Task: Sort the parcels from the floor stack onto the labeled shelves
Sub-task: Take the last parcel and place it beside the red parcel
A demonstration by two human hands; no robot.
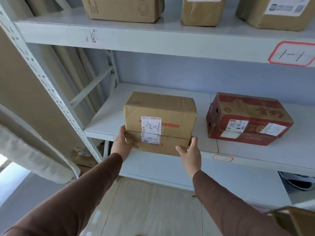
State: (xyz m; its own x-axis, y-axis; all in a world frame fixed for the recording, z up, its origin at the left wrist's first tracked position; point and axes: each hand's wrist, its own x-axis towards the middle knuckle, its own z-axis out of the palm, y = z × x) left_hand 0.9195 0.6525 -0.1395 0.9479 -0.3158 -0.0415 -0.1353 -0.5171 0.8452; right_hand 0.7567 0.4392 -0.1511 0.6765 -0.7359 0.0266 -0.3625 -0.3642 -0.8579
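Observation:
A brown cardboard parcel [160,116] with a white label handwritten "1-2" sits partly on the middle shelf [105,123], its near end sticking out over the shelf's front edge. My left hand [121,143] grips its lower left corner. My right hand [189,154] grips its lower right corner. A small red-framed tag [223,158] on that shelf's front edge reads "1-2". To the right on the same shelf lies a red printed box [247,116] with white labels.
The upper shelf [136,36] carries three brown parcels [122,9] and a red-framed tag "1-1" [292,53]. A perforated grey upright [51,92] stands at left. Another brown box [294,218] shows at the bottom right. Pale tiled floor [144,210] lies below.

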